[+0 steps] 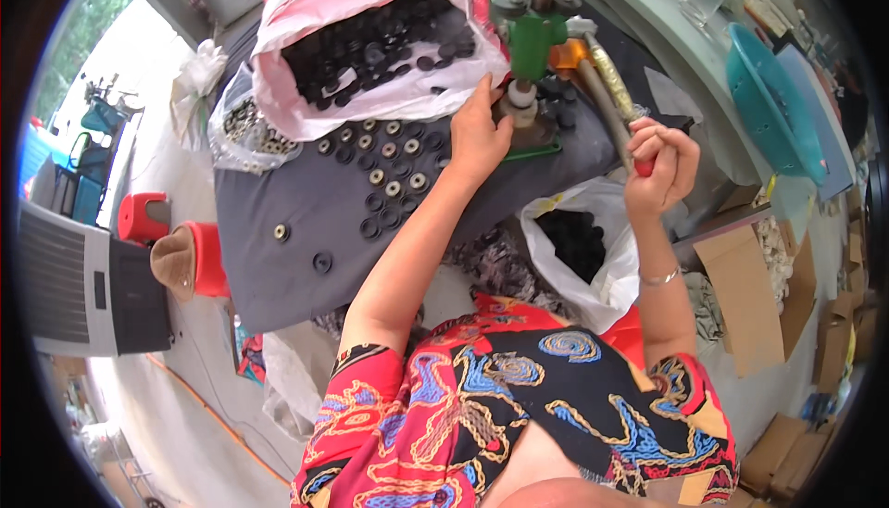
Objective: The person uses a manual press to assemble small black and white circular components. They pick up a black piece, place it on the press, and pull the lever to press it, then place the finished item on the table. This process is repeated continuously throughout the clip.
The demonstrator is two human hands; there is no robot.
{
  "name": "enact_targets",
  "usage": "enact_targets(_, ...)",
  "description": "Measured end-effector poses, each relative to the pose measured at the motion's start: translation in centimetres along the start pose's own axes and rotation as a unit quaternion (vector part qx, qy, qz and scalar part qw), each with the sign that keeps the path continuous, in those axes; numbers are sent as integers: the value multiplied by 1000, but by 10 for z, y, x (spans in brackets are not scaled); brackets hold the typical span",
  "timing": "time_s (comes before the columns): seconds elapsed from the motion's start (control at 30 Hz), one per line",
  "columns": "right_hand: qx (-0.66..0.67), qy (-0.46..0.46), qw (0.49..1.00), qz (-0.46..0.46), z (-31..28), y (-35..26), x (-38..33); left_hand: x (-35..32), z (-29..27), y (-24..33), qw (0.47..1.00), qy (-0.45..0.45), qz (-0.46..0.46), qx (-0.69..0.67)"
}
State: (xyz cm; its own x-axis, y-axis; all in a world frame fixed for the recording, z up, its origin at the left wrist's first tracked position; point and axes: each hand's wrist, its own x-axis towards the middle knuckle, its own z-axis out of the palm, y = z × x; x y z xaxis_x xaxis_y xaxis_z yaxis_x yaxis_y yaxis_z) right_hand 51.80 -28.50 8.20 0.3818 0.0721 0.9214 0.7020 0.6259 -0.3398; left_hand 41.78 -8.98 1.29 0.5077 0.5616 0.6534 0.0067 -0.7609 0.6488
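My left hand (477, 133) rests on the grey table (306, 212) at the base of a green hand press (534, 45), its fingers at the white die under the press; I cannot see a part in them. My right hand (659, 165) is closed around the red-tipped end of the press's long lever (604, 91), which slants down from the press. Several black rings and rings with metal centres (384, 175) lie on the table left of my left hand.
A pink and white bag of black rings (370, 45) lies open behind the table. A clear bag of metal parts (245, 128) sits at the left, a white bag of black pieces (579, 244) by my lap, a teal bowl (773, 105) at right, red stools (176, 239) and cardboard boxes (750, 295) around.
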Motion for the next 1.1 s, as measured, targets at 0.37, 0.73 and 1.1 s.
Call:
enact_targets(0.37,0,-36,986,161,34,-4,156,20,-124,-71,982,60,-10,180)
enact_targets(0.73,-74,-28,969,232,78,52,231,107,-179,-204,916,21,-128,380)
enact_targets(1.1,-102,-15,973,206,76,64,234,140,-165,-219,850,-32,-373,372)
